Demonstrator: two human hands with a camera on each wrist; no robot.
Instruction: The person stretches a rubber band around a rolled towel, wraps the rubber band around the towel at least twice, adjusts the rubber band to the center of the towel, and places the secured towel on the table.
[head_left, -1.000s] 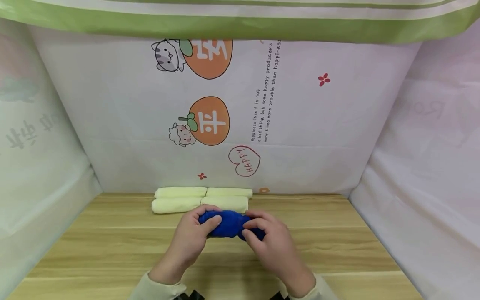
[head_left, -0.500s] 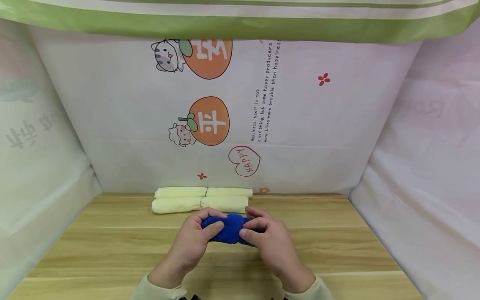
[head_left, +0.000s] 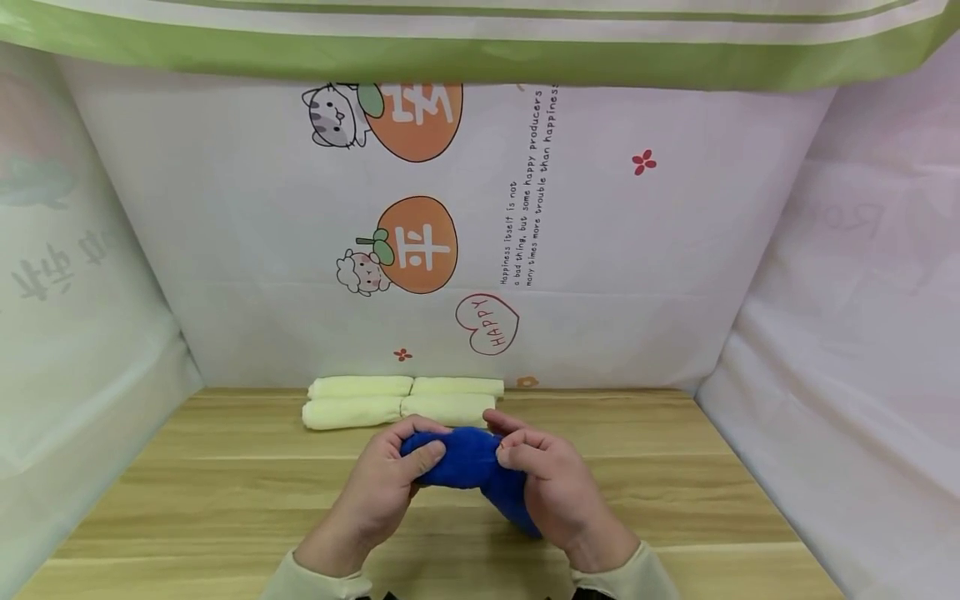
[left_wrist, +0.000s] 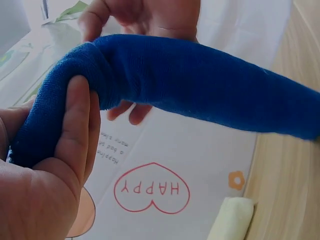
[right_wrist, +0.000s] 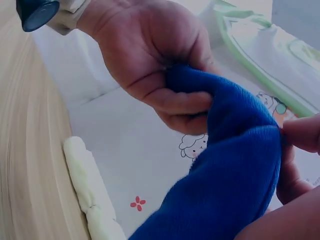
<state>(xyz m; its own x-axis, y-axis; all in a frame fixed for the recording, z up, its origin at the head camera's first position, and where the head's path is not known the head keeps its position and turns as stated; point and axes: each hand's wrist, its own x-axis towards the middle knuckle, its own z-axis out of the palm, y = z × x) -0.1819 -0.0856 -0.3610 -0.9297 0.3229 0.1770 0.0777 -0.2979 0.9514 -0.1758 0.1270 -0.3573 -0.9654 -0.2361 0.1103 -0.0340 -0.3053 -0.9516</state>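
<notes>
A rolled blue towel [head_left: 459, 458] is held up between both hands over the table, creased at its middle. My left hand [head_left: 382, 475] grips one end, thumb on the near side and fingers behind. My right hand [head_left: 551, 479] pinches it around the crease with thumb and fingertips. From there the other half of the roll bends down under the right palm. In the left wrist view the blue towel [left_wrist: 185, 75] stretches across, its free end off to the right. The right wrist view has the crease in the blue towel [right_wrist: 235, 165] close to the right thumb.
Two pale yellow towel rolls [head_left: 442, 408], each narrowed at its middle, lie side by side at the back of the wooden table [head_left: 652, 483]. A printed white cloth [head_left: 600, 250] forms the back wall, with white cloth at both sides and a green-striped edge above.
The right half of the blue roll has swung down toward the person. My right hand has shifted slightly right and turned, while my left hand keeps its grip.
</notes>
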